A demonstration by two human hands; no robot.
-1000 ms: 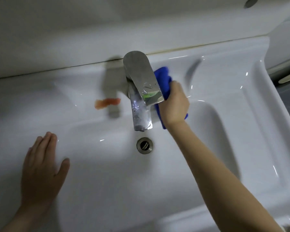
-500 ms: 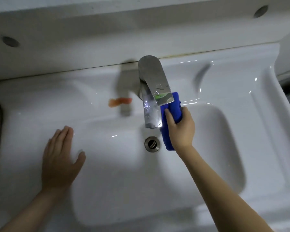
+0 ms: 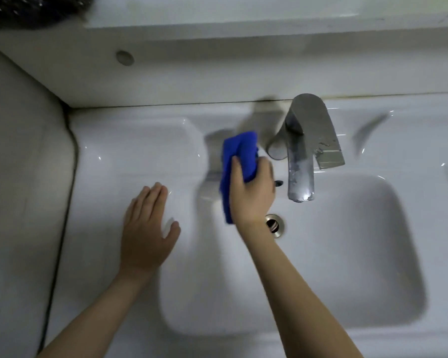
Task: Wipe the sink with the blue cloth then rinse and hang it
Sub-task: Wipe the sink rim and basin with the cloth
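The white sink [image 3: 388, 301] fills the view, with a metal tap [image 3: 305, 151] at its back and a drain [image 3: 275, 224] in the basin. My right hand [image 3: 251, 192] grips the folded blue cloth [image 3: 239, 153] and presses it on the ledge and back rim just left of the tap. The cloth hangs down past my wrist on the left. My left hand [image 3: 148, 228] lies flat, fingers apart, on the sink's left ledge, holding nothing. No water runs from the tap.
A white shelf [image 3: 217, 19] runs above the sink, with a dark fuzzy object [image 3: 34, 9] at its top left. A grey wall surface [image 3: 21, 177] borders the sink on the left. A small round cap [image 3: 125, 57] sits in the back panel.
My right hand has carried the cloth from the right of the tap, round its front, to the left side. The view has shifted left. The orange mark left of the tap is now hidden.
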